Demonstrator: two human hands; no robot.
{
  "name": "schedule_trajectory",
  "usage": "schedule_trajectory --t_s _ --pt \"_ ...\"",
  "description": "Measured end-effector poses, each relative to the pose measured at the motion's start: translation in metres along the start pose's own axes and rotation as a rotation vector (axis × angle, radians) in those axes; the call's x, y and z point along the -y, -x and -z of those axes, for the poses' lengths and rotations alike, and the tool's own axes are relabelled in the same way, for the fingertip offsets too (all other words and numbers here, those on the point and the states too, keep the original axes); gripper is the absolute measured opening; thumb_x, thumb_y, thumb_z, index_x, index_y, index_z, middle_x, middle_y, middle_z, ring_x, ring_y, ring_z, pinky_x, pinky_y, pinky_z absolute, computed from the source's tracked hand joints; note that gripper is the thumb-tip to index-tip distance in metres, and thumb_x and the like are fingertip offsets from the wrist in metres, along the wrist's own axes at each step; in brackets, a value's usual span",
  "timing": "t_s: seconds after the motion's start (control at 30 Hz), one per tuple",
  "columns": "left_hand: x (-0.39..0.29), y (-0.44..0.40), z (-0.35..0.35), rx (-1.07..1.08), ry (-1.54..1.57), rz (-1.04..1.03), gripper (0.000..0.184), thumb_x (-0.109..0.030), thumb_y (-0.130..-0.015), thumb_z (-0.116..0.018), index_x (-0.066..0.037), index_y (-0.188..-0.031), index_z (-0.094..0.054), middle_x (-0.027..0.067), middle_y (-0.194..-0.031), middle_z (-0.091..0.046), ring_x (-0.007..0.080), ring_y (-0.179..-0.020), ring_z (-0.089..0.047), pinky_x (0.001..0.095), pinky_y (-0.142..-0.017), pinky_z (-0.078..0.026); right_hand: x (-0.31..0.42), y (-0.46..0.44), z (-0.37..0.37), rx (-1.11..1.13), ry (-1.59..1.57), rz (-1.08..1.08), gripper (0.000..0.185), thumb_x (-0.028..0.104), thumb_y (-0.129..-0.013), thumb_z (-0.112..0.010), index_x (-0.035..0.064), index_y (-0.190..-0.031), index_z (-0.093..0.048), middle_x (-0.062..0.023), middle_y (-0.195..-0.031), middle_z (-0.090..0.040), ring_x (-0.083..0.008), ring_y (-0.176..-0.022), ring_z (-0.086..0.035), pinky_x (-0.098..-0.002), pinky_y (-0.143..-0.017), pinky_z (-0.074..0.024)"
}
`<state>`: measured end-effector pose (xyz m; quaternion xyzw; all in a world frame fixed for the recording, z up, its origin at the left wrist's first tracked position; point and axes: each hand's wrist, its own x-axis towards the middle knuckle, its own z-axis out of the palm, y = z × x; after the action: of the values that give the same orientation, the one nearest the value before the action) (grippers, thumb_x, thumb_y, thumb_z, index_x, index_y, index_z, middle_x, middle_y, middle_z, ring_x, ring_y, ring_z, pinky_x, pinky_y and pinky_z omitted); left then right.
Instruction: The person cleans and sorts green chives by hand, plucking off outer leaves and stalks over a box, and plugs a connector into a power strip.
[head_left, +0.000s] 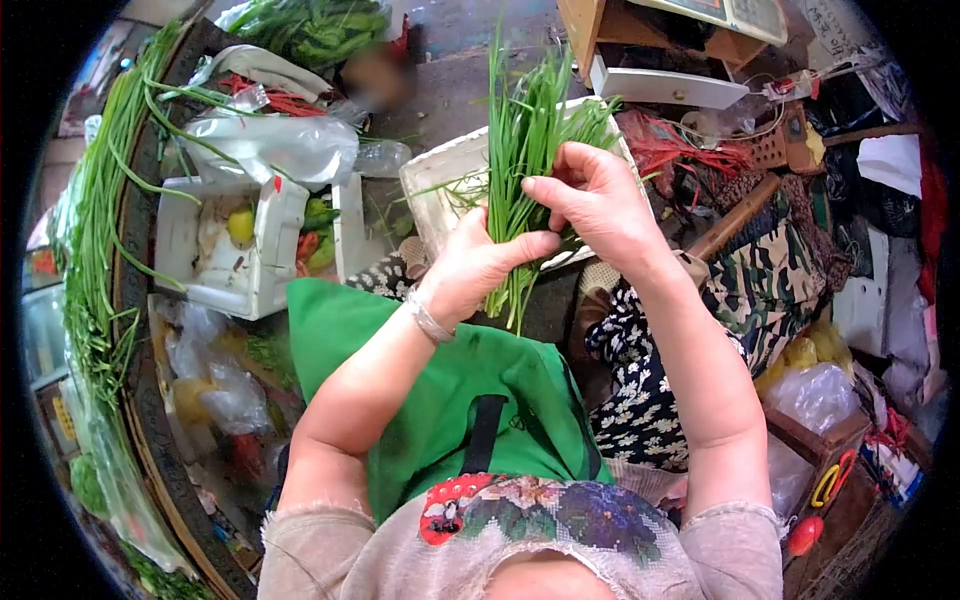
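Note:
A bunch of garlic chives [520, 130] stands upright in my left hand [470, 262], whose fingers wrap around the lower stalks with the thumb across the front. The pale cut ends stick out below that hand. My right hand [605, 210] is at the right side of the bunch, thumb and curled fingers pinched on some of the blades. Its fingertips are partly hidden. Behind and under the bunch is a white foam box [425, 185] with loose green blades in it. A green apron [400, 400] covers the lap below my hands.
At left, a foam box [215, 290] holds a yellow fruit, with peppers [318, 240] beside it. Long green stalks [95, 230] lie along the left ledge. A wooden stand with a white drawer [665, 85] is at upper right. Camouflage cloth [760, 290] lies at right.

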<state>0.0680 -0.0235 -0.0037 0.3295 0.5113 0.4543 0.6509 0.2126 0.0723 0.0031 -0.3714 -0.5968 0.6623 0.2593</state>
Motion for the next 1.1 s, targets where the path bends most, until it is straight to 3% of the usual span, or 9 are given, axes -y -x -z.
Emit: schedule_trajectory --t_s 0.03,0.17,0.37,0.47,0.57,0.6,0.9,1.0,1.1 --pt "-0.001 0.000 0.000 0.019 0.168 -0.016 0.037 -0.015 -0.085 -0.073 -0.003 -0.118 -0.058 0.0016 -0.108 -0.063 0.0101 -0.097 -0.059 0.0260 -0.085 -0.049 0.003 0.000 0.003 0.038 -0.074 -0.022 0.016 0.011 -0.087 -0.066 -0.0009 -0.098 -0.064 -0.0004 -0.083 -0.064 -0.0056 -0.064 -0.054 -0.0210 -0.057 -0.0444" --pt "0.005 -0.002 0.005 -0.006 0.281 0.010 0.036 -0.019 -0.087 -0.071 -0.004 -0.117 -0.059 0.0021 -0.107 -0.064 0.0113 -0.096 -0.059 0.0268 -0.087 -0.049 0.010 0.002 0.008 0.064 -0.186 -0.036 0.019 0.012 -0.088 -0.065 -0.0005 -0.102 -0.064 -0.0014 -0.083 -0.064 -0.0068 -0.062 -0.054 -0.0206 -0.057 -0.0448" --pt "0.003 -0.001 0.005 -0.058 0.186 -0.011 0.034 -0.011 -0.086 -0.070 -0.002 -0.117 -0.060 0.0035 -0.108 -0.065 0.0115 -0.095 -0.061 0.0267 -0.087 -0.049 0.014 0.003 0.008 0.058 -0.214 -0.123 0.018 0.011 -0.088 -0.064 -0.0006 -0.102 -0.063 -0.0013 -0.081 -0.063 -0.0081 -0.057 -0.055 -0.0206 -0.053 -0.0429" --pt "0.002 0.000 0.005 -0.134 0.121 -0.018 0.035 -0.006 -0.084 -0.070 -0.001 -0.117 -0.061 0.0049 -0.108 -0.066 0.0119 -0.094 -0.062 0.0271 -0.087 -0.049 0.009 0.001 0.007 -0.151 0.039 -0.037 0.019 0.009 -0.088 -0.065 -0.0012 -0.104 -0.062 -0.0015 -0.077 -0.062 -0.0077 -0.056 -0.054 -0.0207 -0.052 -0.0418" --pt "0.000 0.000 0.006 -0.177 0.093 -0.013 0.037 -0.003 -0.082 -0.070 0.000 -0.117 -0.060 0.0060 -0.108 -0.067 0.0131 -0.093 -0.063 0.0281 -0.086 -0.050 0.012 0.001 0.012 -0.208 -0.053 0.045 0.020 0.010 -0.084 -0.065 -0.0004 -0.102 -0.062 -0.0035 -0.075 -0.065 -0.0090 -0.055 -0.056 -0.0231 -0.051 -0.0444" --pt "0.000 0.000 0.007 -0.175 0.109 -0.019 0.038 -0.003 -0.082 -0.071 0.000 -0.118 -0.060 0.0061 -0.109 -0.067 0.0135 -0.093 -0.063 0.0284 -0.087 -0.050 0.016 0.001 0.013 -0.210 -0.072 0.032 0.027 0.008 -0.088 -0.065 0.0007 -0.113 -0.060 -0.0019 -0.077 -0.062 -0.0077 -0.056 -0.054 -0.0199 -0.053 -0.0410" --pt "0.001 0.001 0.009 -0.176 0.148 -0.023 0.039 -0.001 -0.081 -0.071 0.001 -0.118 -0.058 0.0080 -0.111 -0.066 0.0153 -0.095 -0.063 0.0295 -0.089 -0.050 0.015 -0.003 0.036 -0.371 -0.055 0.052 0.030 0.011 -0.089 -0.061 0.0037 -0.118 -0.058 -0.0019 -0.086 -0.065 -0.0039 -0.063 -0.056 -0.0154 -0.048 -0.0351" --pt "0.002 0.000 0.011 -0.183 0.138 -0.019 0.039 0.000 -0.081 -0.071 0.001 -0.118 -0.058 0.0082 -0.110 -0.066 0.0154 -0.095 -0.063 0.0297 -0.088 -0.050 0.020 -0.005 0.049 -0.564 0.017 0.238 0.031 0.009 -0.091 -0.060 0.0031 -0.121 -0.057 -0.0033 -0.093 -0.065 -0.0048 -0.068 -0.058 -0.0165 -0.049 -0.0401" --pt "0.003 0.000 0.011 -0.191 0.138 -0.017 0.039 0.000 -0.080 -0.071 0.001 -0.117 -0.058 0.0080 -0.110 -0.066 0.0153 -0.094 -0.064 0.0297 -0.088 -0.051 0.026 -0.005 0.050 -0.573 -0.016 0.378 0.021 0.004 -0.089 -0.060 0.0023 -0.110 -0.062 -0.0031 -0.092 -0.064 -0.0077 -0.073 -0.057 -0.0217 -0.067 -0.0474"
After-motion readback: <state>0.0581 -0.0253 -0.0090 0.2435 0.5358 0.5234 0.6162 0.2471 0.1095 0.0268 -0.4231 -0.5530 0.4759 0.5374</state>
